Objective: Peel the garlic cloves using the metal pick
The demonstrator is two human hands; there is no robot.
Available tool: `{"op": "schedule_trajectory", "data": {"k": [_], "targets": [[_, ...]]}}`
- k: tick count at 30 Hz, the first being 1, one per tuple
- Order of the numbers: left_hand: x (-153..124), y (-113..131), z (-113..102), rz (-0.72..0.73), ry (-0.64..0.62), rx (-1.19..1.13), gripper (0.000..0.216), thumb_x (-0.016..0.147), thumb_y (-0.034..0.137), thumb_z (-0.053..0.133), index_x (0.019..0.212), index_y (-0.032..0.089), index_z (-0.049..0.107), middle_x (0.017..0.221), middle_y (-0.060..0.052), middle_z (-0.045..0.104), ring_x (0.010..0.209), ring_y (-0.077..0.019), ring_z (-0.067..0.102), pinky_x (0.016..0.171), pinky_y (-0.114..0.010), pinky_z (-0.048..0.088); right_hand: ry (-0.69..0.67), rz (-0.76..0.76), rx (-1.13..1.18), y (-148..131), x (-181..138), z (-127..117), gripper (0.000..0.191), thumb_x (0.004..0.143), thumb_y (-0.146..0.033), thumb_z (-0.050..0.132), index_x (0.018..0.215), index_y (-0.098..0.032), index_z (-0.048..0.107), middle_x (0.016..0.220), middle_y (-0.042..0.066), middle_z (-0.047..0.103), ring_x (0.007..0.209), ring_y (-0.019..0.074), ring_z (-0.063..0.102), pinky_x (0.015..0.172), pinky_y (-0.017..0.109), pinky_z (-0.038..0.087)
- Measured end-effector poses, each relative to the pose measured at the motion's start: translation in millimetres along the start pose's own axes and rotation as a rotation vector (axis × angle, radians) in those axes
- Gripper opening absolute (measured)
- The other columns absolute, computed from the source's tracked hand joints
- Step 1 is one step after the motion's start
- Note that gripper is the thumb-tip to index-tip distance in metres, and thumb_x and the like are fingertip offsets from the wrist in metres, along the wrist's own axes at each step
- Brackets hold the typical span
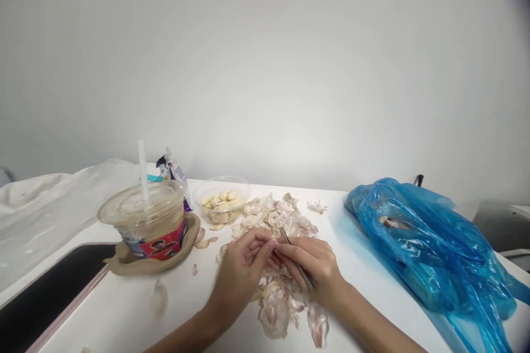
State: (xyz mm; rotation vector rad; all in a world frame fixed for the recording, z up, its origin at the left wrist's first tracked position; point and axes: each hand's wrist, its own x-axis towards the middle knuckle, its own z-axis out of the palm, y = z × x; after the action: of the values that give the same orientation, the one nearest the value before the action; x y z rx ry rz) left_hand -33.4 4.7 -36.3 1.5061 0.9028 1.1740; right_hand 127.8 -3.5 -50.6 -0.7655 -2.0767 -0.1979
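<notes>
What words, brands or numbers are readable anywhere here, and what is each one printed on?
No text reads clearly anywhere.
On the drink cup, the red and blue band carries print, too blurred to read.
On the small packet behind it: print, too small to read.
On the blue plastic bag: no print visible.
On the thin metal tool in the right hand: no marking visible.
</notes>
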Motion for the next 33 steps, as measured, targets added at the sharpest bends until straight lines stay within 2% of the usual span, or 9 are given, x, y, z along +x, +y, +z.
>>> {"op": "schedule_trajectory", "data": {"k": [12, 21, 24, 33], "targets": [[-0.3, -9.1, -3.3, -0.008, 0.02, 0.184, 0.009, 0.079, 0.031, 0.054, 0.074, 0.025, 0.05, 0.058, 0.002, 0.063, 0.056, -0.0193, 0.063, 0.055, -0.029, 0.049, -0.012, -0.028, -0.03, 2.7, -2.6, 3.5, 0.019, 0.088, -0.02, 0.048, 0.103, -0.017, 0.059, 0.075, 0.006, 0.065, 0.06, 0.0142, 0.058, 0.051, 0.025, 0.043], [1.9, -4.2, -2.7, -0.019, -0.035, 0.16, 0.008, 0.08, 0.032, 0.053, 0.083, 0.025, 0.05, 0.066, 0.002, 0.063, 0.064, -0.0188, 0.063, 0.062, -0.027, 0.049, -0.005, -0.026, -0.03, 4.7, -2.0, 2.7, 0.017, 0.089, -0.019, 0.047, 0.101, -0.017, 0.059, 0.076, 0.006, 0.065, 0.06, 0.0144, 0.058, 0.051, 0.026, 0.044], [2.5, -2.6, -4.4, -0.007, -0.038, 0.177, 0.006, 0.079, 0.031, 0.054, 0.079, 0.025, 0.052, 0.069, 0.001, 0.064, 0.069, -0.0195, 0.062, 0.064, -0.026, 0.047, -0.002, -0.016, -0.068, 4.1, -0.2, 2.0, 0.018, 0.089, -0.02, 0.046, 0.101, -0.018, 0.06, 0.07, 0.005, 0.065, 0.055, 0.0134, 0.056, 0.048, 0.025, 0.042], [4.5, -0.2, -4.2, 0.036, -0.007, 0.342, 0.011, 0.08, 0.03, 0.051, 0.07, 0.025, 0.054, 0.057, 0.003, 0.058, 0.057, -0.0178, 0.054, 0.053, -0.023, 0.038, -0.051, -0.035, -0.058, 2.0, 2.0, -0.4, 0.019, 0.089, -0.018, 0.046, 0.101, -0.018, 0.061, 0.075, 0.007, 0.067, 0.061, 0.0149, 0.061, 0.051, 0.025, 0.047]]}}
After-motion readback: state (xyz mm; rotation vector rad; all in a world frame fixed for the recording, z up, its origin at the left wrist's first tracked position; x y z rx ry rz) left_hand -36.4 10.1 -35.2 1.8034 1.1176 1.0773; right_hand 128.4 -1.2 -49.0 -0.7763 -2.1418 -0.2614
